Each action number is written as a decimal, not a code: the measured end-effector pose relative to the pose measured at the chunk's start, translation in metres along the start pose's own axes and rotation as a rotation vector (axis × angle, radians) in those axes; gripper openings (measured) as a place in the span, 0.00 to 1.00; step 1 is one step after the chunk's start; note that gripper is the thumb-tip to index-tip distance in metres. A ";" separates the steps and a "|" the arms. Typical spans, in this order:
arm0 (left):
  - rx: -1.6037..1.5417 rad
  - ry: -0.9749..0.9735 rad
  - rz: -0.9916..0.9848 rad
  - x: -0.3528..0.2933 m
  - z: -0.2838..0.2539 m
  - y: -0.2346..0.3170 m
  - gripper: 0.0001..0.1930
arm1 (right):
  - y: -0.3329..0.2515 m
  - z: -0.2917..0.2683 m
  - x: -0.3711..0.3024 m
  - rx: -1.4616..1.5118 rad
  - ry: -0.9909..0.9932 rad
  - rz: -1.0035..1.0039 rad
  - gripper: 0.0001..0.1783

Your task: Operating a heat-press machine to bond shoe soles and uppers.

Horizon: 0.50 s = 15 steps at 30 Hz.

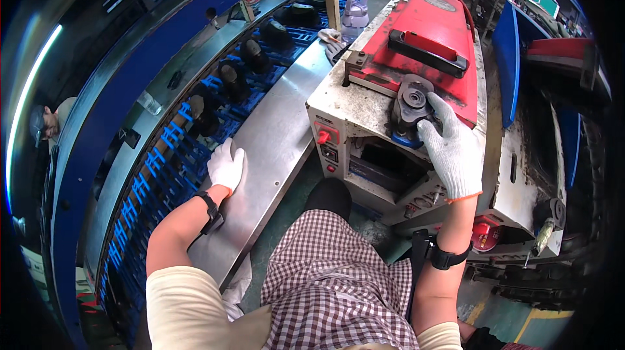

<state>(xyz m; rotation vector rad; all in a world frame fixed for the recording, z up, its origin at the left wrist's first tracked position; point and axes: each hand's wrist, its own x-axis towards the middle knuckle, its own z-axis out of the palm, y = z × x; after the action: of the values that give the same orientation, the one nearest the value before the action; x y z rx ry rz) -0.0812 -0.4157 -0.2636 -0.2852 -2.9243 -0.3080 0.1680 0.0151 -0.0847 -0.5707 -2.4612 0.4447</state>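
Observation:
My right hand (452, 151), in a white knit glove with an orange cuff, is at the front of a machine with a red lid (426, 44). Its thumb and fingers curl about the side of a worn black latch (413, 99) at the lid's front edge. My left hand (226, 166), gloved in white too, rests on the edge of a bare metal table (277, 135) beside the conveyor. Its fingers lie extended with nothing seen in them, though the tips are partly hidden.
A conveyor of blue slats (146, 187) runs along the left, carrying several dark shoe-shaped pieces (254, 56). A lilac bottle (355, 10) and a crumpled glove (332, 37) sit by the table's far end. Another machine (530, 168) stands right. A person (51, 122) is beyond the conveyor.

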 end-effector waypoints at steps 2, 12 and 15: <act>-0.013 -0.002 -0.009 0.000 -0.001 0.001 0.33 | 0.001 0.001 0.000 -0.001 0.006 -0.008 0.30; -0.007 0.003 -0.012 0.000 -0.001 0.001 0.32 | -0.001 -0.001 0.001 -0.033 -0.022 0.009 0.30; -0.007 0.010 -0.010 0.000 -0.001 0.001 0.31 | 0.002 0.001 0.001 0.009 -0.014 0.004 0.30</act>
<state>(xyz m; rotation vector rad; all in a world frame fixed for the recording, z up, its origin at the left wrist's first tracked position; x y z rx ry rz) -0.0804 -0.4154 -0.2621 -0.2694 -2.9167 -0.3198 0.1670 0.0173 -0.0862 -0.5701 -2.4701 0.4628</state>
